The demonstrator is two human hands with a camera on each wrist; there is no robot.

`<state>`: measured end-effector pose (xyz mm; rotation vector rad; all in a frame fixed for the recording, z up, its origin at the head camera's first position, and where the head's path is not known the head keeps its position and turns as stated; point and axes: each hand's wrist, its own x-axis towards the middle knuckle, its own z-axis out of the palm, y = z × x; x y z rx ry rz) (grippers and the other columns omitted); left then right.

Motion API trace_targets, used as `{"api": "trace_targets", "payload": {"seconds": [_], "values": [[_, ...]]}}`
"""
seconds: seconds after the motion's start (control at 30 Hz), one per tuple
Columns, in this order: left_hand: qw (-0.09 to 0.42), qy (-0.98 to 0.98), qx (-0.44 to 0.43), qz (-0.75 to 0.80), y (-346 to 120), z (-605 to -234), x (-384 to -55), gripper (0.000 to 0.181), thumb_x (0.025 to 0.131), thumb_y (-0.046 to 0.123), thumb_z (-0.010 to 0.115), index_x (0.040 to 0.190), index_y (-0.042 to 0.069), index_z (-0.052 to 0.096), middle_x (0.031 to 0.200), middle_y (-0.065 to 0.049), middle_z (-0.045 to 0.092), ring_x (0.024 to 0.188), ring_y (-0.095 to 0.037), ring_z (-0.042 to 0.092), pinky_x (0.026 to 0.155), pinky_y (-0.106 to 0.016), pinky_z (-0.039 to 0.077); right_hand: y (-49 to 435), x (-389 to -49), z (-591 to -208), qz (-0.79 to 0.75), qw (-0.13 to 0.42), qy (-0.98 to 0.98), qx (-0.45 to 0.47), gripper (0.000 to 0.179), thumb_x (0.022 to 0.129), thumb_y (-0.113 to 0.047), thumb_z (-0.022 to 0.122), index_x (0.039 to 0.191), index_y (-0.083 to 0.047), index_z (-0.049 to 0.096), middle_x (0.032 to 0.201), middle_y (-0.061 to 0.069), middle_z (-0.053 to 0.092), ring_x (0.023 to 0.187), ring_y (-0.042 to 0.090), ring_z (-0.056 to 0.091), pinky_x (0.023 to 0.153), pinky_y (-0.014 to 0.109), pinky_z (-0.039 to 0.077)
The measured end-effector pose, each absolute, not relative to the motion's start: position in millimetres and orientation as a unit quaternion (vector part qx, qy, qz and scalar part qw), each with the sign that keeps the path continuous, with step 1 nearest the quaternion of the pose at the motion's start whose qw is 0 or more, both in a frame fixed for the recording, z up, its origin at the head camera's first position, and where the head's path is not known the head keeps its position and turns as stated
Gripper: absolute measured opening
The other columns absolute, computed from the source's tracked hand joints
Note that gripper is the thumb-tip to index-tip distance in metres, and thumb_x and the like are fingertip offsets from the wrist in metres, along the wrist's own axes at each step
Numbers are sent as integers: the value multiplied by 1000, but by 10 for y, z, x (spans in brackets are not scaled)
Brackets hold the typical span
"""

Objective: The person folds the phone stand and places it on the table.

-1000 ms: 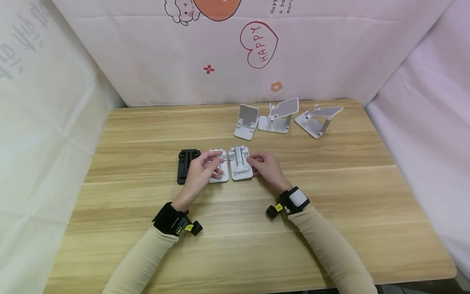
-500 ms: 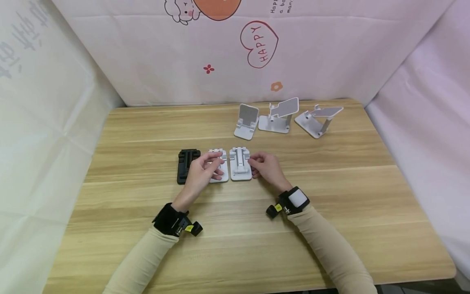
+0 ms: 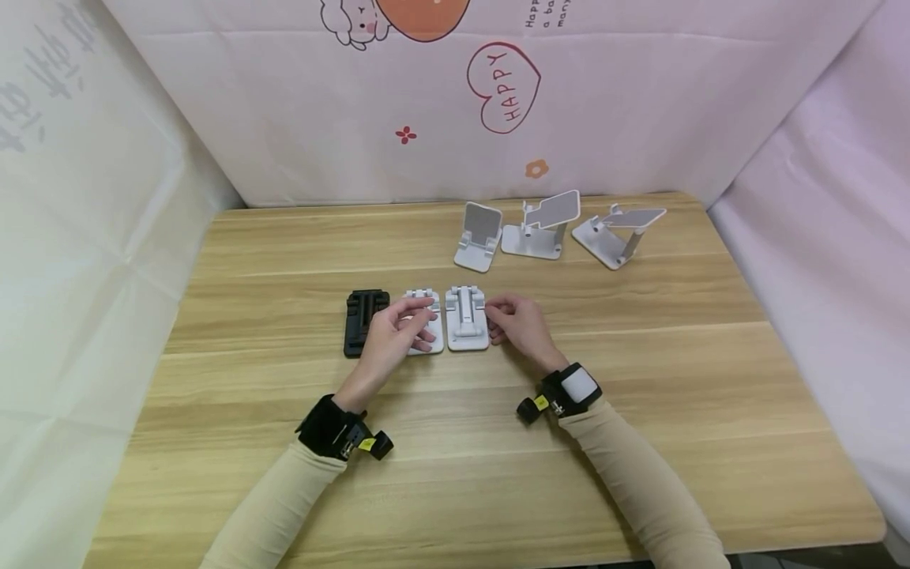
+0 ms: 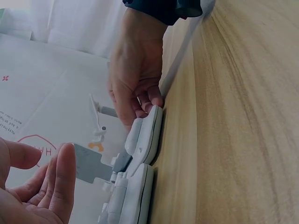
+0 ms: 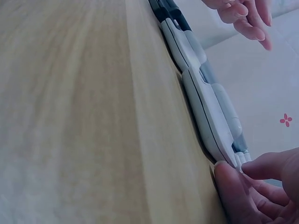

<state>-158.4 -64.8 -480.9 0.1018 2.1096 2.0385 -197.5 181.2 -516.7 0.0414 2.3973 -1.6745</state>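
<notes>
Three folded phone stands lie flat in a row on the wooden table. A black folded stand [image 3: 358, 336] is on the left, a white folded stand [image 3: 434, 341] in the middle, and another white folded stand [image 3: 467, 318] on the right. My left hand [image 3: 393, 332] hovers over the middle stand, partly hiding it and the black one; in the left wrist view its loosely bent fingers [image 4: 63, 182] hold nothing. At the right stand's outer edge, my right hand [image 3: 521, 326] pinches its side between thumb and fingers, as the right wrist view shows.
Behind the row stand three unfolded phone stands: a left one [image 3: 480, 229], a middle one [image 3: 535, 237] and a right one [image 3: 606, 243]. A printed white cloth [image 3: 320, 134] hangs along the table's back edge, with more cloth at both sides.
The right white stand has turned from a slight tilt to lie straight beside the middle one, my right hand at its edge. My left hand stays almost in place.
</notes>
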Motion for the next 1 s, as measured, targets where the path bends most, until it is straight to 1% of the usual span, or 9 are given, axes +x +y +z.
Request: {"api": "trace_targets", "payload": {"seconds": [0.1, 0.2, 0.3, 0.4, 0.47, 0.57, 0.7, 0.83, 1.0], "values": [[100, 716, 38, 690, -647, -4798, -1586, 37, 106, 15, 59, 137, -4, 60, 124, -31, 65, 77, -11, 69, 69, -26, 65, 1823, -1995, -5158, -575, 103, 811, 25, 26, 103, -12, 63, 121, 6, 68, 91, 18, 71, 65, 15, 67, 61, 31, 65], [101, 716, 37, 690, -648, -4786, -1582, 37, 106, 15, 58, 137, -5, 60, 124, -30, 65, 77, -11, 69, 69, -26, 65, 1829, -2020, -5133, -580, 81, 810, 33, 27, 103, -15, 64, 123, 3, 67, 96, 20, 71, 69, 18, 68, 63, 31, 65], [105, 715, 33, 690, -649, -4787, -1575, 36, 106, 14, 58, 137, -4, 59, 124, -31, 65, 76, -10, 69, 69, -26, 64, 1832, -2068, -5121, -576, 36, 816, 25, 28, 103, -16, 64, 125, 1, 65, 102, 19, 70, 78, 21, 68, 66, 26, 62], [109, 713, 30, 692, -643, -4790, -1565, 36, 106, 13, 57, 137, -4, 60, 122, -30, 66, 75, -11, 69, 68, -26, 64, 1831, -2149, -5132, -572, -14, 820, 8, 31, 102, -15, 65, 128, 2, 62, 108, 19, 68, 91, 23, 65, 75, 23, 58], [112, 713, 28, 692, -638, -4794, -1562, 35, 106, 13, 57, 137, -4, 60, 122, -29, 67, 75, -12, 69, 69, -27, 65, 1828, -2210, -5139, -573, -41, 819, -3, 34, 101, -12, 66, 130, 4, 58, 114, 19, 66, 100, 25, 62, 85, 25, 55], [116, 713, 27, 691, -631, -4803, -1557, 36, 106, 14, 57, 137, -3, 60, 121, -27, 68, 76, -14, 69, 69, -28, 65, 1818, -2305, -5154, -585, -73, 807, -17, 39, 100, -6, 66, 133, 9, 53, 121, 26, 61, 110, 33, 59, 100, 37, 52], [120, 714, 32, 689, -614, -4807, -1553, 36, 106, 14, 58, 138, -3, 60, 122, -27, 68, 76, -14, 69, 69, -29, 65, 1825, -2407, -5150, -606, -98, 789, -33, 46, 98, 1, 66, 137, 11, 46, 128, 34, 54, 117, 43, 56, 108, 50, 49], [128, 712, 35, 690, -587, -4793, -1549, 36, 105, 12, 59, 138, -4, 59, 121, -29, 67, 77, -15, 70, 70, -32, 66, 1851, -2506, -5150, -579, -125, 804, -55, 52, 96, 1, 69, 141, 6, 44, 132, 32, 52, 122, 42, 54, 110, 48, 48], [137, 714, 40, 686, -558, -4814, -1552, 37, 104, 11, 61, 137, -5, 60, 120, -28, 68, 80, -22, 71, 72, -35, 66, 1824, -2631, -5136, -489, -189, 846, -97, 59, 93, 2, 70, 144, 7, 42, 135, 27, 52, 126, 38, 52, 114, 43, 46]]}}
